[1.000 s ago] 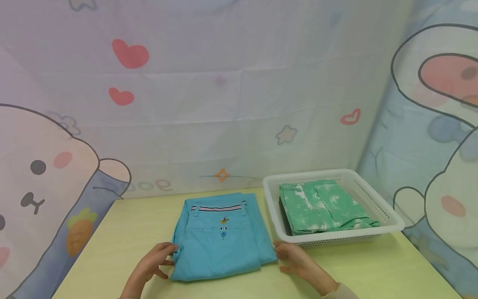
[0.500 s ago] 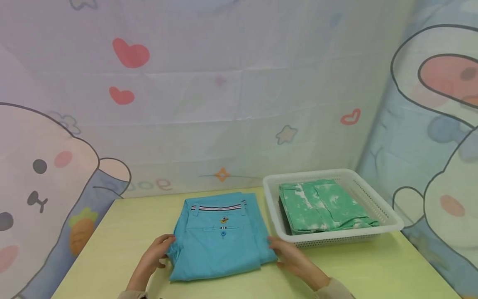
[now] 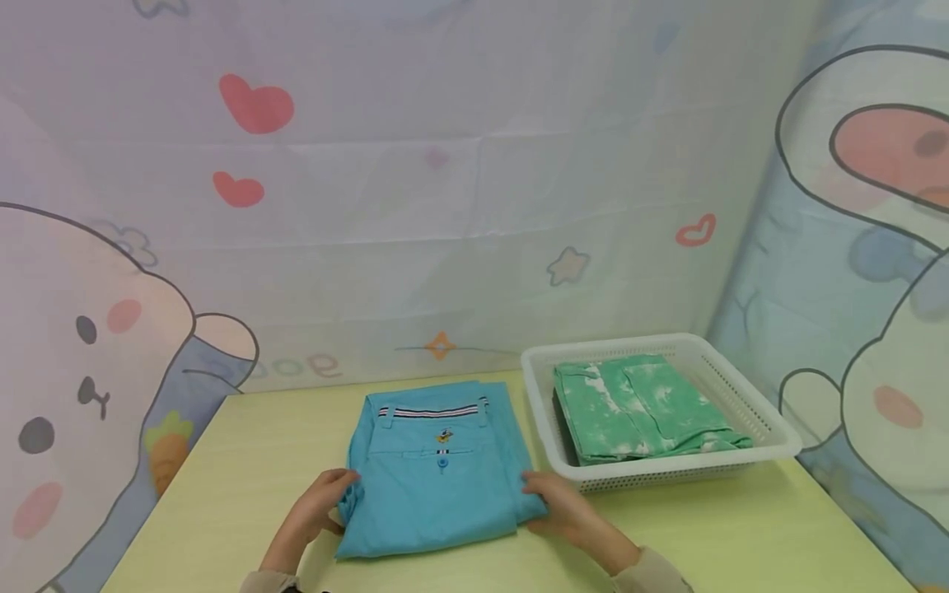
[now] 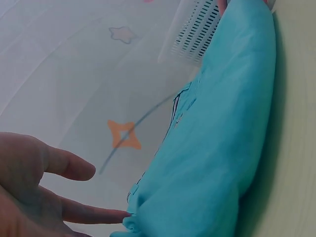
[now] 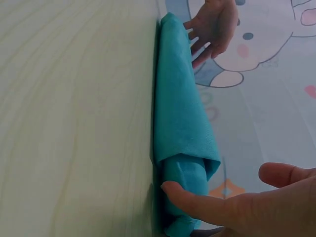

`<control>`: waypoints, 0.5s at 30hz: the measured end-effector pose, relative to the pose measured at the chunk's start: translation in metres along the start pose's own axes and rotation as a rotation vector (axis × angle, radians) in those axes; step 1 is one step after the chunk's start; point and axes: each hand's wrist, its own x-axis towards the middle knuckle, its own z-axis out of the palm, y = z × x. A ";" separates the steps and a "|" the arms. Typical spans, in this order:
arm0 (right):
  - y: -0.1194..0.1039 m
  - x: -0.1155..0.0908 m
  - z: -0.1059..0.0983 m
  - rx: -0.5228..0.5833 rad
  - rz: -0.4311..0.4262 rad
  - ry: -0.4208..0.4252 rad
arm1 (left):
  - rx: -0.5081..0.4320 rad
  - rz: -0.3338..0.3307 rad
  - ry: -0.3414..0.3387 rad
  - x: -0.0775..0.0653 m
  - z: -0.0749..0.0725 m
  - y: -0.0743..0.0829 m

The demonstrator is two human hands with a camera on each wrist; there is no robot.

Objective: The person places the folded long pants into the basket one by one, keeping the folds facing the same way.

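From the head we look forward and down over the table (image 3: 208, 511); close at the left wrist, across the blue garment (image 4: 212, 128) toward the basket (image 4: 192, 37); close at the right, toward the left hand (image 5: 216, 27). All share the garment.

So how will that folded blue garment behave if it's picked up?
The blue garment will probably sag: its cloth bunches by the left hand. Its layers may slide apart, since their edges don't line up.
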 end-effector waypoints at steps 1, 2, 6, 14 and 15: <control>0.015 -0.003 0.004 -0.050 -0.006 0.009 | -0.008 -0.001 -0.003 0.000 0.001 0.000; 0.025 -0.004 0.007 -0.126 -0.020 0.018 | -0.015 -0.001 -0.006 -0.001 0.001 -0.001; 0.033 -0.004 0.011 -0.153 0.032 0.008 | -0.040 -0.009 -0.018 -0.001 0.002 -0.002; -0.065 0.020 -0.008 0.344 0.233 -0.015 | -0.006 -0.012 -0.035 -0.004 0.005 -0.002; -0.083 0.026 -0.011 0.401 0.298 -0.005 | -0.002 -0.012 -0.035 -0.004 0.006 -0.002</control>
